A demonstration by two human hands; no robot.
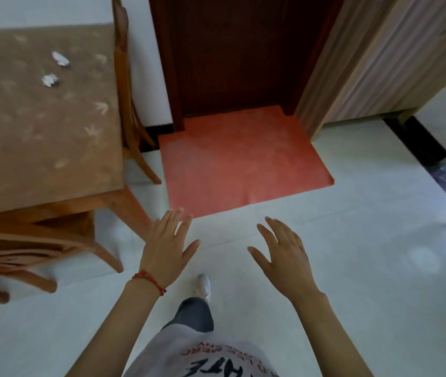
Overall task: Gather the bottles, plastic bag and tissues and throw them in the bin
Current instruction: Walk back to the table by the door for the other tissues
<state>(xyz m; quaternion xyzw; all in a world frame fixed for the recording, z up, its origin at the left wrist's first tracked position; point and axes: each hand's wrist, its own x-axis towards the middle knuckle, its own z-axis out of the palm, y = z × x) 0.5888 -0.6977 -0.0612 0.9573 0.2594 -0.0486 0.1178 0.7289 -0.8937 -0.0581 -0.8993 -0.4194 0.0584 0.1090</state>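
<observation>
Currently I see both hands held out over the floor, empty, fingers spread: my left hand (166, 247) and my right hand (284, 257) apart from each other. Two crumpled tissues (60, 59) lie on the table (39, 137), well up and left of my left hand.

Floor (352, 240) ahead open; table (39, 131) w/ chairs (132, 118) blocks left.
</observation>
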